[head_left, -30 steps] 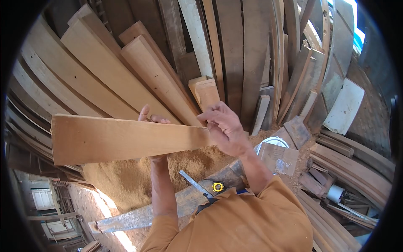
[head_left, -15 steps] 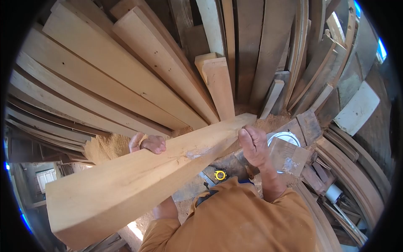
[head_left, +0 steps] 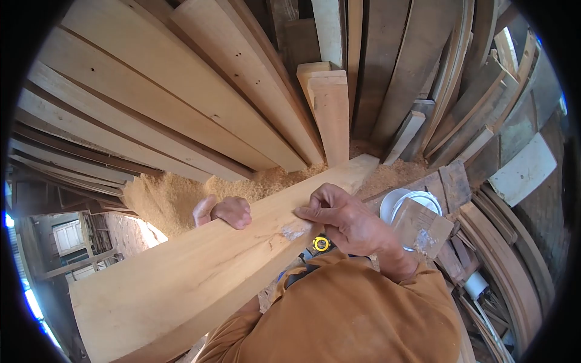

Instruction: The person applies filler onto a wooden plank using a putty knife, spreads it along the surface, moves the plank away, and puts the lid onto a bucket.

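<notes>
A thick pale wooden beam lies slantwise before me, its wide end at lower left and its narrow end at upper right. From underneath, my left hand wraps round it, fingers curled over the far edge. My right hand is over the near side of the beam, thumb and forefinger pinched together at its top face. Whatever those fingertips hold, if anything, is too small to make out. Just below them, a whitish rough patch marks the wood.
Long boards lean in a row ahead, with sawdust heaped at their feet. On the right, a white bucket is partly covered by a smeared board piece. A yellow tape measure is near my body. Curved timber lies beyond the bucket.
My right hand has moved left along the beam, from near its narrow end to beside the whitish patch, fingers now pinched. My left hand keeps its hold. The view has shifted slightly.
</notes>
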Available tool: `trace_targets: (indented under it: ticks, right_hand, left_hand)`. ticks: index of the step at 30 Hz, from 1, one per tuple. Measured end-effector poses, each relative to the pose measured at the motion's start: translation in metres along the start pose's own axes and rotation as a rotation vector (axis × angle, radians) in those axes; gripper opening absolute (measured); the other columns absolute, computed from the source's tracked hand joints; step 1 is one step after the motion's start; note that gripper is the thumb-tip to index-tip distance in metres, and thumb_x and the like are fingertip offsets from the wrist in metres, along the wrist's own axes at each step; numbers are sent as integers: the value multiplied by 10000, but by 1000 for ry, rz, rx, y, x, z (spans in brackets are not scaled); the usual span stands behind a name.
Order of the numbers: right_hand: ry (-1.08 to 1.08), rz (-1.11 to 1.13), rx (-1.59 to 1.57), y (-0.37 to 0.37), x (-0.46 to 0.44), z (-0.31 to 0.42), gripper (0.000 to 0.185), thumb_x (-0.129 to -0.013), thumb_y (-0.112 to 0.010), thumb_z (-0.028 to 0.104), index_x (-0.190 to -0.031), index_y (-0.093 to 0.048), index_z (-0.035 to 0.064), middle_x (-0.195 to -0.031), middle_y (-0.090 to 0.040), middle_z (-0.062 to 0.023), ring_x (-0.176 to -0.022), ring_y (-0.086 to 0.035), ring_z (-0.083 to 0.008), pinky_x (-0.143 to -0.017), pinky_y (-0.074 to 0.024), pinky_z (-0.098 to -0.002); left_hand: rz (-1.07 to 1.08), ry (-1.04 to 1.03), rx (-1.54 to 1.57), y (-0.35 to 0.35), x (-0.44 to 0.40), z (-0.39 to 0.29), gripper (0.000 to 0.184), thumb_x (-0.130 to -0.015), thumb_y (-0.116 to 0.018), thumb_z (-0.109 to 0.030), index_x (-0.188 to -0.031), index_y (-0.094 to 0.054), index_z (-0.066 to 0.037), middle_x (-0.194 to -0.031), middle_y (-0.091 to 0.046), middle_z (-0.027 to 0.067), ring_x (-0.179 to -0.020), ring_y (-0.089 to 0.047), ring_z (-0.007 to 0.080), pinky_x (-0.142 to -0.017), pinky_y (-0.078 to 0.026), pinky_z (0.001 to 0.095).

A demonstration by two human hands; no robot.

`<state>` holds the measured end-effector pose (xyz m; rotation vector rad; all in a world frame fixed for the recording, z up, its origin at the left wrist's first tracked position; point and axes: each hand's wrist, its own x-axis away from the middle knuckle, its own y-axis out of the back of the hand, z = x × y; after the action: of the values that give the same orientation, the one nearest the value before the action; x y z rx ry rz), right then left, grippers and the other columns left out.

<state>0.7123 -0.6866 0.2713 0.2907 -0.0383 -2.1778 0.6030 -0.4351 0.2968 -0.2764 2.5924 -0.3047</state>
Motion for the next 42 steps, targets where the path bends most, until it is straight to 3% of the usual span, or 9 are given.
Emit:
trace_targets:
  ticks: [6, 9, 12, 18, 21, 24, 29, 36, 42]
  right_hand:
    - [253, 55, -171, 4, -26, 33, 622, -710, -536, -195, -1238, -745, 59, -996, -599, -111, -938, -590, -270, -830, -478, -350]
    - [185, 29, -348, 14, -26, 41, 597, -697, -535, -155, -1221, -736, 50, -1051, -583, -138, -982, -573, -309, -879, -471, -369]
    - [221, -116, -86, 15, -24, 16, 595, -684, -513, -154, -1197, -734, 50, -1050, -586, -144, -985, -574, -314, -877, -469, -377]
    - [191, -18, -108, -1, -17, 24, 545, -688, -544, -151, -1154, -740, 51, -1043, -592, -140, -986, -581, -318, -847, -471, -394]
    - [289, -47, -38, 0, -16, 42, 531, -747, -554, -170, -1196, -744, 41, -1043, -605, -136, -956, -591, -281, -843, -479, -377]
    - [414, -8, -304, 9, -6, 51, 361, -839, -635, -83, -1178, -733, -5, -1048, -621, -150, -982, -597, -265, -836, -485, -365]
    - [215, -371, -327, 23, 15, 38, 125, -934, -668, 85, -1005, -675, -18, -956, -648, -129, -897, -613, -229, -816, -486, -354]
    - [-4, -703, -119, 32, 60, 11, 310, -1038, -608, 232, -806, -585, 27, -703, -576, -17, -633, -512, -96, -581, -411, -277]
    - [44, -917, -303, 27, 74, -9, 457, -1097, -508, 302, -744, -606, 29, -631, -555, -1, -600, -484, -78, -561, -400, -263]
  left_hand:
    - [28, 2, -4, 6, -2, 1, 686, -1044, -412, -544, -1506, -427, -37, -857, -710, 105, -840, -638, 251, -844, -474, 432]
    - [11, 3, -26, 3, -2, -1, 683, -1044, -414, -540, -1507, -425, -36, -848, -710, 106, -826, -641, 255, -842, -474, 435]
    - [-8, 9, 9, 3, -3, 1, 707, -1022, -455, -554, -1500, -452, -33, -842, -707, 113, -817, -622, 251, -829, -468, 427]
    - [-38, 10, 14, 1, -5, 3, 723, -1008, -477, -565, -1497, -465, -32, -809, -696, 114, -788, -610, 248, -808, -468, 424]
    - [-36, -8, -10, -1, -7, 4, 663, -1043, -435, -517, -1498, -440, -36, -812, -693, 119, -784, -614, 255, -825, -473, 434]
    - [-30, -12, 35, 6, -11, 9, 616, -1063, -424, -476, -1491, -432, -33, -814, -692, 124, -780, -613, 260, -833, -478, 438]
    - [-85, -10, 71, 11, -30, 22, 611, -1058, -460, -467, -1470, -448, -17, -808, -691, 133, -782, -617, 256, -821, -488, 437]
    - [-73, -47, -78, -12, -55, 31, 701, -1022, -530, -521, -1479, -414, -3, -850, -686, 132, -818, -627, 243, -816, -520, 423]
    - [-48, -90, -203, -55, -89, 35, 743, -997, -625, -441, -1524, -351, 5, -1030, -682, 170, -926, -662, 276, -901, -548, 427]
